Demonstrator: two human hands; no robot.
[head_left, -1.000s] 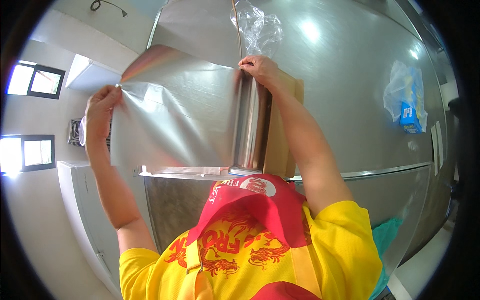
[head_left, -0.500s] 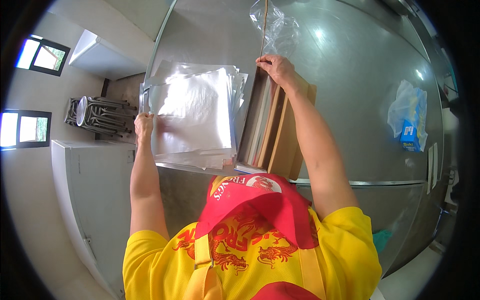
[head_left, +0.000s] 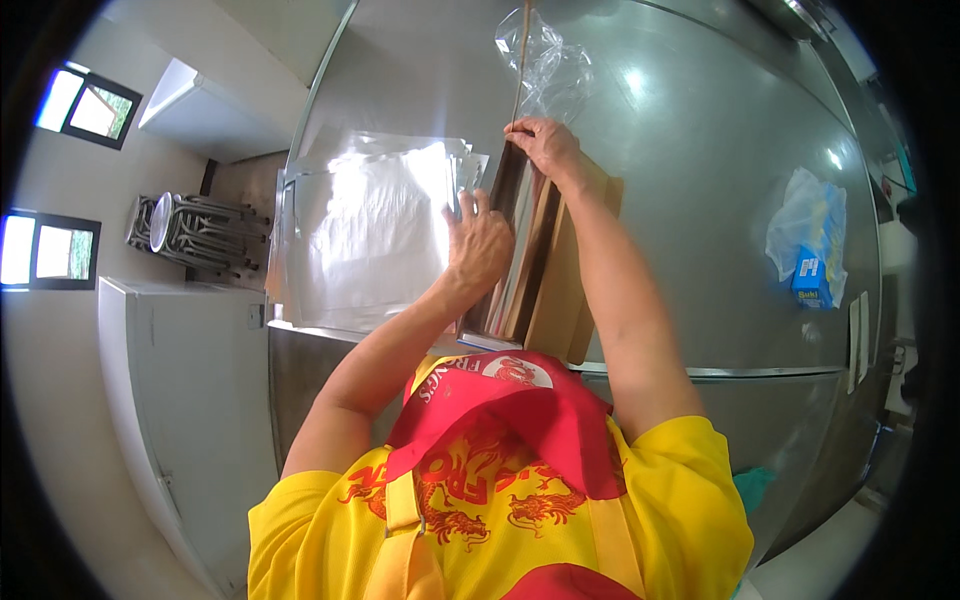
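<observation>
A stack of thin, shiny, see-through sheets [head_left: 375, 240] lies on the metal table, its edges uneven. Over the right edge of that stack, my left hand [head_left: 480, 240] is spread with its fingers pointing away from me. It sits beside a long open cardboard box [head_left: 560, 270], which has several long narrow pieces inside. At the box's far end my right hand [head_left: 548, 150] pinches a thin brown strip [head_left: 522, 70] that runs on away from me. Whether the strip belongs to the box, I cannot tell. Crumpled clear plastic film [head_left: 550, 65] lies beside the strip.
Further right on the metal table [head_left: 700, 200], a blue box [head_left: 812, 275] lies partly inside a white plastic bag [head_left: 795, 215]. Stacked metal stools [head_left: 200, 230] and a white cabinet [head_left: 185, 380] stand on the left, past the table's edge.
My left hand has left the stack's left edge and crossed to its right edge, beside the cardboard box, with fingers now spread. My right hand keeps its pinch on the strip.
</observation>
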